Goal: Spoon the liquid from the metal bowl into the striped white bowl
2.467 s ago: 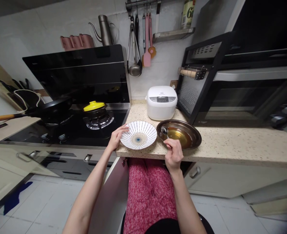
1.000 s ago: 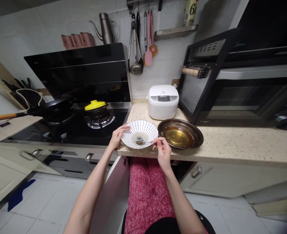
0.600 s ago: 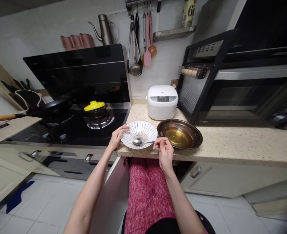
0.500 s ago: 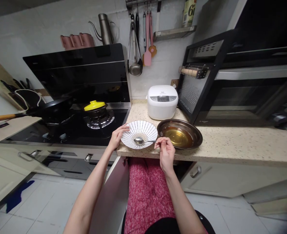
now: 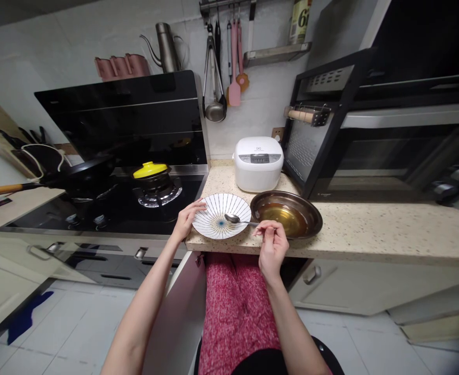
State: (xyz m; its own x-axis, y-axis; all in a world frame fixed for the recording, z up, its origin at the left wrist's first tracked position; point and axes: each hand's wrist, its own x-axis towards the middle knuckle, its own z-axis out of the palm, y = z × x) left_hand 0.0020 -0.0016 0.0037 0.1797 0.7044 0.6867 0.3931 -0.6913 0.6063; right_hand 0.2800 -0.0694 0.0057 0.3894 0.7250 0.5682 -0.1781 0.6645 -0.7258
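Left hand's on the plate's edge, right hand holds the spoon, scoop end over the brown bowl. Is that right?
No: the spoon has its scoop end over the plate, not the brown bowl, as the head view shows. The left hand and right hand are as you say.

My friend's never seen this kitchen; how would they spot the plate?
Find the white rice cooker on the counter. In front, toward the stove, the left hand touches the plate. Unlike the dark bowl beside it, it's white with lines radiating from a blue centre.
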